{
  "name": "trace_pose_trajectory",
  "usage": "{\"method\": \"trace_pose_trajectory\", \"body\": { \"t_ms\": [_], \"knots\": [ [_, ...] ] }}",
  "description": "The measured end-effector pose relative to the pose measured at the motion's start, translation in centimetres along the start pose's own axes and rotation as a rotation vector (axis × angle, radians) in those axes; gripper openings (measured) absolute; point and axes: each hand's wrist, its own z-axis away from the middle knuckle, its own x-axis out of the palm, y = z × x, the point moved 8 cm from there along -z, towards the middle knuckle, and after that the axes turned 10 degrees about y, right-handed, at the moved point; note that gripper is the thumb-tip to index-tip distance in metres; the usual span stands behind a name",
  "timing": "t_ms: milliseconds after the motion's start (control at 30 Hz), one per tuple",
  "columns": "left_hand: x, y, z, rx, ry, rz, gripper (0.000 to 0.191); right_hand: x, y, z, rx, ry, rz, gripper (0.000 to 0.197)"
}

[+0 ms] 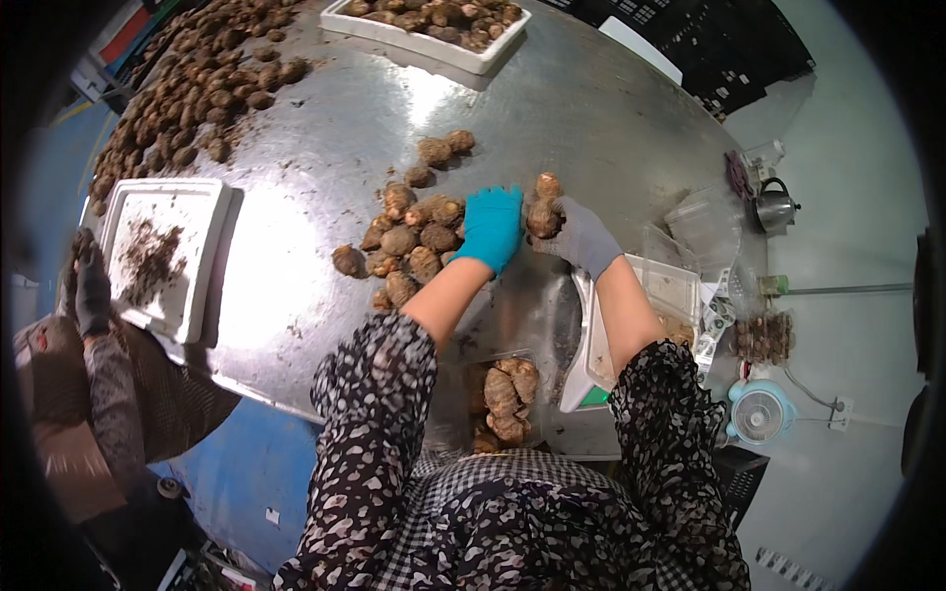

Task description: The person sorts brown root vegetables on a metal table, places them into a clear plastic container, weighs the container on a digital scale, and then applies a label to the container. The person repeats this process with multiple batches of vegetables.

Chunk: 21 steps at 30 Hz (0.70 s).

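My left hand (494, 227), in a teal glove, lies at the right side of a pile of brown taro corms (423, 240) on the steel table (355, 148); what is under its fingers is hidden. My right hand (580, 233), in a grey knitted glove, grips a taro corm (544, 220). Another corm (548, 185) with a pale cut end touches it just beyond. Near my body, a clear plastic box (479, 399) holds several corms. Under my right forearm stands a white scale (579, 369) with a tray on it.
A large taro heap (214, 96) covers the far left. A white tray (214, 258) with soil stands left, beside a co-worker's gloved hand (92, 284). Another white tray (473, 57) of corms is at the far edge. Clear containers (706, 221), labels (715, 325) and a kettle (774, 207) are right.
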Motion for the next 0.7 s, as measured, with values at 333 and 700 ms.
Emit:
{"method": "trace_pose_trajectory", "body": {
  "t_ms": [333,700],
  "knots": [
    [0.3,-4.1,2.7,-0.725,-0.304,1.306,0.047,-4.4,4.5,-6.6,0.484,0.279,-0.518,0.065],
    [-2.8,-4.8,12.3,-1.000,-0.110,2.236,0.042,0.5,0.2,-8.9,0.293,-0.293,0.280,0.044]
  ]
}}
